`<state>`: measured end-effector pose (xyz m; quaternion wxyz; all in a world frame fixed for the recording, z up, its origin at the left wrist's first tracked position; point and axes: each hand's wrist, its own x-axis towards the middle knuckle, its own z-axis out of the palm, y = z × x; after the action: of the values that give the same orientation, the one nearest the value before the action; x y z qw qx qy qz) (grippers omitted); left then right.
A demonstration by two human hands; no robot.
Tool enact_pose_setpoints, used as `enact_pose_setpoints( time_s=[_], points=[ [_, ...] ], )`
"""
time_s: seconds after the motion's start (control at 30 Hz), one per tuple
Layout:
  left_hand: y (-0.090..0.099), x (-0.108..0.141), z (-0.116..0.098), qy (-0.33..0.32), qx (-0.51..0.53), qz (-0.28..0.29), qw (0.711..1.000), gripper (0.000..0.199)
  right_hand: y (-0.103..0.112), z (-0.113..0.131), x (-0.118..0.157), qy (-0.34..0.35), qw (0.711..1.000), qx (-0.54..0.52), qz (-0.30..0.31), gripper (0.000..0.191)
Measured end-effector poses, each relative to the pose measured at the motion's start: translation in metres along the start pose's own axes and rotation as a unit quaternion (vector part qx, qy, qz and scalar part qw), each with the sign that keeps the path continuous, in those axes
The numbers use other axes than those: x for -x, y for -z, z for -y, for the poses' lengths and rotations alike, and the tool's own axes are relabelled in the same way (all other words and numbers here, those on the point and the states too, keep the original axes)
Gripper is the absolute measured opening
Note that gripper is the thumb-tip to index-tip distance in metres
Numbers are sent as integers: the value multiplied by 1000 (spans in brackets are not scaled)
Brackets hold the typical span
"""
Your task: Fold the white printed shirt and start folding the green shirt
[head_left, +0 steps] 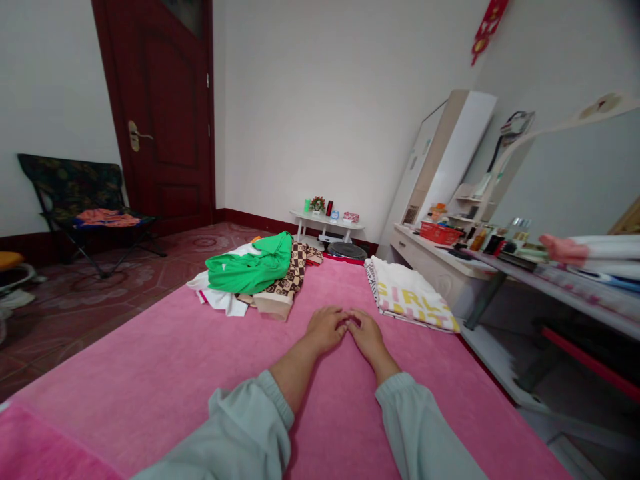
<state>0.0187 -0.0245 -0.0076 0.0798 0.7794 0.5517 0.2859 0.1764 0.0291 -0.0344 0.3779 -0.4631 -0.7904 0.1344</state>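
My left hand (327, 329) and my right hand (367, 333) rest on the pink bed cover (200, 387), fingertips touching each other. Both are open, with loosely bent fingers and nothing held. Ahead and to the left lies a loose heap of clothes: a green garment (255, 267) on top, a brown checked garment (295, 277) beside and under it, and a white garment (220, 293) at the left. A folded white cloth with yellow and pink letters (410, 293) lies to the right of my right hand.
On the right stands a white dressing table (425, 253) with a red basket (440, 233) and bottles. Folded cloths (595, 248) are stacked nearer. A low white table (327, 220) stands past the bed. At the left are a folding chair (75, 187) and a dark red door (165, 107).
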Motion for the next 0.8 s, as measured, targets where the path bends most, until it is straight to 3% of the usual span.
enact_pose_setpoints(
  time_s=[0.8],
  points=[
    [0, -1, 1, 0, -5, 7, 1000, 42, 1, 2, 0, -11, 1000, 8, 3, 30]
  ],
)
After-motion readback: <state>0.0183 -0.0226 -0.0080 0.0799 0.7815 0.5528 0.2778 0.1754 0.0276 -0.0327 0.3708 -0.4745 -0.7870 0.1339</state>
